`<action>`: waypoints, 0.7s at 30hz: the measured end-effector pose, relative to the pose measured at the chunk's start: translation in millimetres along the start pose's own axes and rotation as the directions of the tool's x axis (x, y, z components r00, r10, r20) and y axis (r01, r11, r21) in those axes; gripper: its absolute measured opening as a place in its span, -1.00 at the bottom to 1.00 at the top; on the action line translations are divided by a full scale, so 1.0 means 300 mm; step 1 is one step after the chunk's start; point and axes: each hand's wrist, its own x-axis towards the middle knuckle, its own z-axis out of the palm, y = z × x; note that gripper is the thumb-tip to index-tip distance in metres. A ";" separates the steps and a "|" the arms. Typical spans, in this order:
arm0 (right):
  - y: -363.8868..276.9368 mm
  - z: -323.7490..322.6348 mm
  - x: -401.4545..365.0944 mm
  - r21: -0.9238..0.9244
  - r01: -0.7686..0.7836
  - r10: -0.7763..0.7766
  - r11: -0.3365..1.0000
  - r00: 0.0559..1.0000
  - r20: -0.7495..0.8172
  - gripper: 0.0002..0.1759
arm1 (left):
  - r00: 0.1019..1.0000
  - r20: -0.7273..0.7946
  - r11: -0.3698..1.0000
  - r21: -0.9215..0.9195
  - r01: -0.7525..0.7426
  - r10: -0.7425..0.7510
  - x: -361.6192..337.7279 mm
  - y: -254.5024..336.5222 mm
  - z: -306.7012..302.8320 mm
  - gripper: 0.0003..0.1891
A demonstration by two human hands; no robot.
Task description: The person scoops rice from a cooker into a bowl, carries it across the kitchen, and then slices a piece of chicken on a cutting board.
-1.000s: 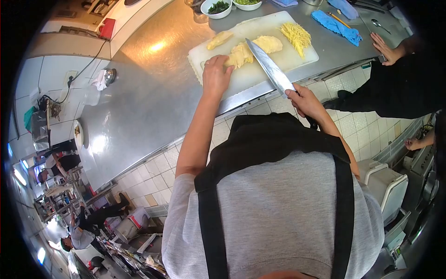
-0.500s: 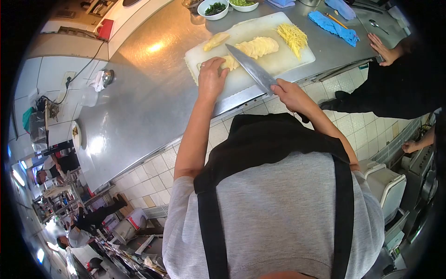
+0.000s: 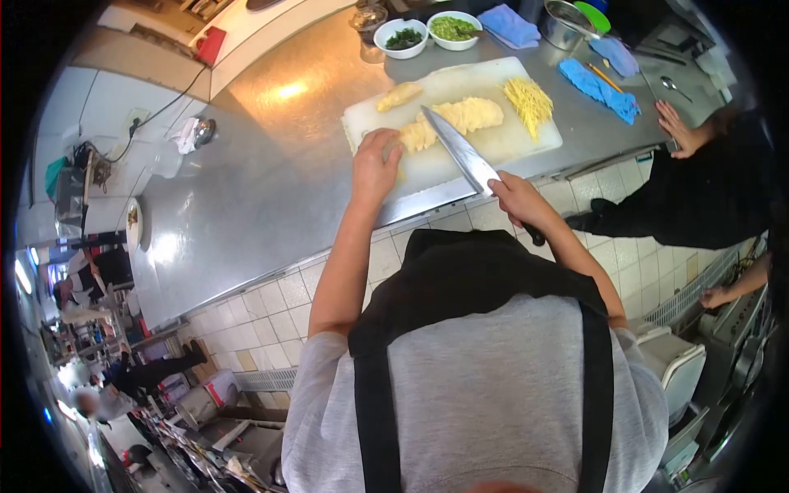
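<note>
My right hand (image 3: 521,200) is wrapped round the handle of a large kitchen knife (image 3: 462,149). The blade slants up and left over a row of pale yellow slices (image 3: 470,113), which look like peeled ginger. At the row's left end, my left hand (image 3: 378,164) presses on the slices with curled fingers; its fingertips are partly hidden. Under it all lies a white cutting board (image 3: 460,74). A whole peeled ginger piece (image 3: 399,96) rests near the board's far left, and a heap of thin ginger strips (image 3: 528,105) sits at its right.
Behind the board stand a bowl of dark greens (image 3: 402,39), a bowl of chopped green pieces (image 3: 454,29) and a metal pot (image 3: 567,25). A blue cloth (image 3: 598,89) lies right. A co-worker's hand (image 3: 675,129) rests on the steel counter's (image 3: 246,189) edge. A plate (image 3: 134,223) stands left.
The view has tilted, so the counter sits lower and more of its far side shows. My hands keep nearly the same places on the ginger and knife.
</note>
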 end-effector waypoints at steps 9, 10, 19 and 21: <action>-0.067 0.058 -0.052 0.064 0.085 -0.093 0.994 0.988 0.123 -0.66 | 0.994 -0.108 0.994 0.102 0.044 -0.032 -0.196 0.003 -0.060 -0.85; -0.074 0.069 -0.047 -0.039 0.113 -0.107 0.993 0.985 0.133 -0.66 | 0.993 -0.109 0.994 0.102 0.047 -0.035 -0.200 0.004 -0.053 -0.85; -0.109 0.143 0.012 -0.278 0.175 -0.150 0.944 0.983 0.110 -0.61 | 0.973 -0.146 0.967 0.208 -0.145 0.177 -0.192 0.008 0.015 -0.87; -0.107 0.147 0.024 -0.276 0.175 -0.150 0.945 0.982 0.112 -0.61 | 0.960 -0.161 0.955 0.230 -0.188 0.228 -0.190 0.008 0.015 -0.91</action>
